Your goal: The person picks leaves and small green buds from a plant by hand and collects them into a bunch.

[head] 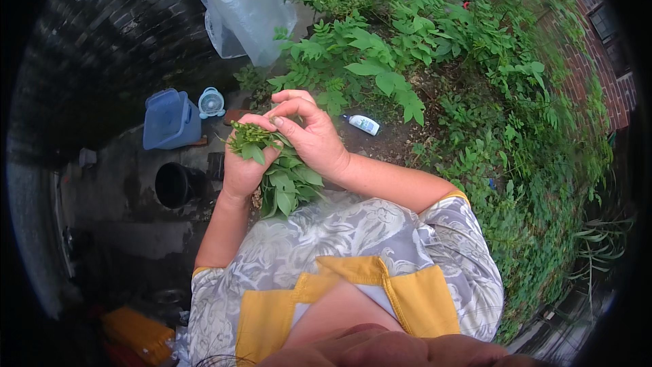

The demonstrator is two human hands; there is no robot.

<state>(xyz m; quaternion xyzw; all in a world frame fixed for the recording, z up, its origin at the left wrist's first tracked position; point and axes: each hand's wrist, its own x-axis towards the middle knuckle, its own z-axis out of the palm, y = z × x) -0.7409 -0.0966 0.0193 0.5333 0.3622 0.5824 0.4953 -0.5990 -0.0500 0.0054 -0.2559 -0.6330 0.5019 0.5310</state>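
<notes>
My left hand (pixel 243 168) grips a bunch of leafy green stems (pixel 288 186) in front of my chest. The stem ends (pixel 249 132) stick out above the thumb in a tight cluster, while the broad leaves hang down towards my shirt. My right hand (pixel 318 137) reaches in from the other side, its thumb and bent fingers close together at the left forefinger, beside the stem ends. Whether something thin sits between those right fingertips is too small to tell.
Beyond my hands stand a blue plastic tub (pixel 170 122), a small light-blue fan (pixel 211 102) and a black bucket (pixel 178 185). A white bottle (pixel 363 125) lies on the soil near dense green plants (pixel 387 61). Clear plastic sheeting (pixel 247 10) hangs by the brick wall (pixel 117 5).
</notes>
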